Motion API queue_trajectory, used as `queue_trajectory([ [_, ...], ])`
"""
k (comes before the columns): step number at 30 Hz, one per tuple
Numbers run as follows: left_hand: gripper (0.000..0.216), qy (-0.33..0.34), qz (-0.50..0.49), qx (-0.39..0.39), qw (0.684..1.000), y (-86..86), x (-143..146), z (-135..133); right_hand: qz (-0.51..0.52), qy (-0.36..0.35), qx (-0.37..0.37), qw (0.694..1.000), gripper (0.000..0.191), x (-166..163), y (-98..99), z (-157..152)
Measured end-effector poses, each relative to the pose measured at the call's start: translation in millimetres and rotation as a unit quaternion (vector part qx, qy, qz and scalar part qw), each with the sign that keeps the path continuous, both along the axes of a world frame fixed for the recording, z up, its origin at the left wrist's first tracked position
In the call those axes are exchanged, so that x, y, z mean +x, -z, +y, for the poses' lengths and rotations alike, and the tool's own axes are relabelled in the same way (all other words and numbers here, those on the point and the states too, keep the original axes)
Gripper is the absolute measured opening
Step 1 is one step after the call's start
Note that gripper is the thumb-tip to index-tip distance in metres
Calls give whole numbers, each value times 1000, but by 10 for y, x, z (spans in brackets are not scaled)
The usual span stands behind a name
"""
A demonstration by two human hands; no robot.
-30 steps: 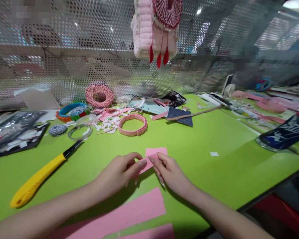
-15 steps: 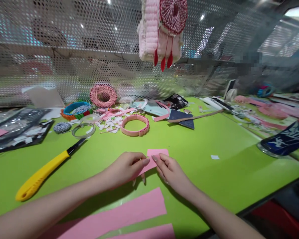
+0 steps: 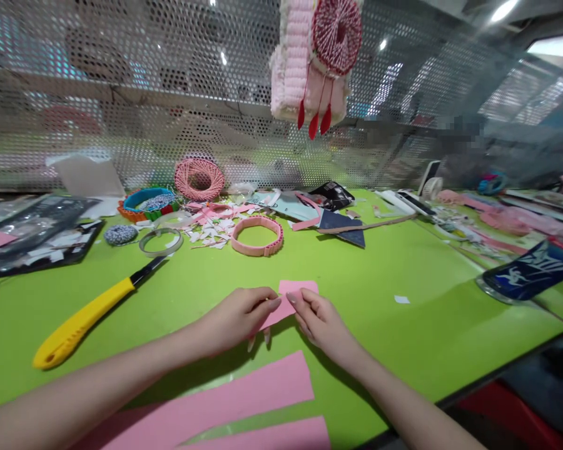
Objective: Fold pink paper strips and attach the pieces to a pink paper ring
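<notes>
Between my two hands is a small piece of pink paper, held a little over the green table. My left hand pinches its left side, thumb on top and some fingers reaching underneath. On the right side, my right hand grips the same paper between thumb and fingers. The paper's far edge shows beyond the fingertips. Close to me lie a pink paper strip and a second pink strip, partly cut off by the frame. A yellow-handled craft knife rests left of my left hand.
Behind my hands sits a pink ring with a ruffled side, near white and pink paper scraps. A roll of clear tape lies beside the knife tip. A dark blue cup lies at right. A pink decorated piece hangs above.
The view has shifted slightly, so background things appear a little displaced. Both hands keep the same hold on the pink paper.
</notes>
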State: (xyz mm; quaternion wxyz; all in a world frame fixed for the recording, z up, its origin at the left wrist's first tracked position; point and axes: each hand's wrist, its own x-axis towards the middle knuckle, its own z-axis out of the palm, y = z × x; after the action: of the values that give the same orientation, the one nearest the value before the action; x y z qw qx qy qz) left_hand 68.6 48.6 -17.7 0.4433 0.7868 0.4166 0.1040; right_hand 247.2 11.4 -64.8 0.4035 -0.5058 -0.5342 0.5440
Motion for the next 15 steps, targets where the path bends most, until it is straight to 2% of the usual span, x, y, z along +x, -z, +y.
queue_trajectory([
  [3, 36, 35, 65, 124, 990, 28, -26, -19, 11, 7, -6, 1000, 42, -11, 9, 1],
  [7, 38, 92, 171, 323, 926, 77, -26, -55, 43, 7, -28, 999, 43, -28, 24, 10],
  [11, 29, 112, 215, 402, 883, 135, -12, -54, 76, 6, -44, 996, 43, -46, 31, 17],
  [15, 31, 119, 195, 458, 859, 204, -45, -29, 91, 4, -44, 995, 41, -55, 32, 20],
])
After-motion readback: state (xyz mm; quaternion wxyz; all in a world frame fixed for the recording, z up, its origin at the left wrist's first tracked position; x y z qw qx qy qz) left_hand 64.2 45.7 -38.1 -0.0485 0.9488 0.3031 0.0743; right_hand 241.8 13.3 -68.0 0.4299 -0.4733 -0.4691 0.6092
